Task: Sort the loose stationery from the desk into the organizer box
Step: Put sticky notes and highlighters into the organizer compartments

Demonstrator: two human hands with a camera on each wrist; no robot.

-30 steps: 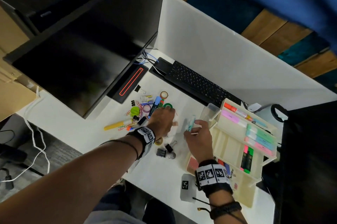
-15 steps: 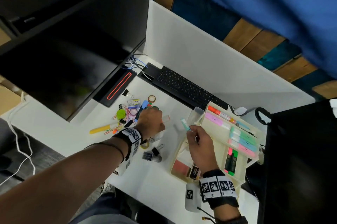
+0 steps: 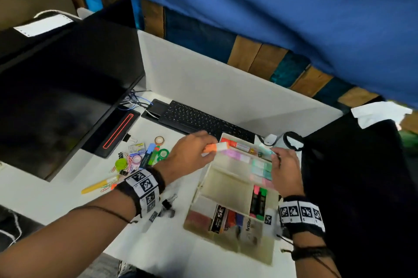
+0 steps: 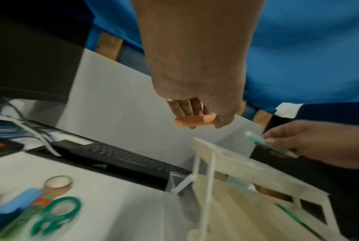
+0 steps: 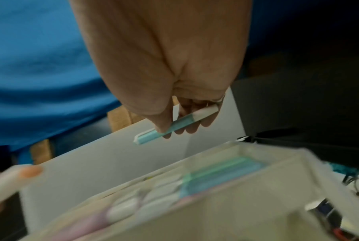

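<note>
A cream organizer box (image 3: 203, 178) stands open on the white desk, its raised top tray (image 5: 257, 151) filled with pastel highlighters. My left hand (image 3: 192, 153) holds an orange-and-white highlighter (image 3: 216, 147) over the tray's left end; its orange end (image 4: 195, 120) shows under my fingers. My right hand (image 3: 285, 169) pinches a teal-and-white highlighter (image 5: 174, 125) above the tray's right end; the same teal highlighter (image 4: 257, 140) shows in the left wrist view. Loose stationery (image 3: 140, 157) lies in a heap left of the box.
A black keyboard (image 3: 199, 119) sits behind the box and a black monitor (image 3: 58, 87) at the left. Green tape rolls (image 4: 57, 213), a yellow marker (image 3: 99, 185) and binder clips (image 3: 168, 206) lie on the desk. A black bag (image 3: 352, 187) stands right of the box.
My left hand lifted an orange highlighter from the heap and carried it right to the tray. My right hand moved the teal highlighter right, over the tray's far end.
</note>
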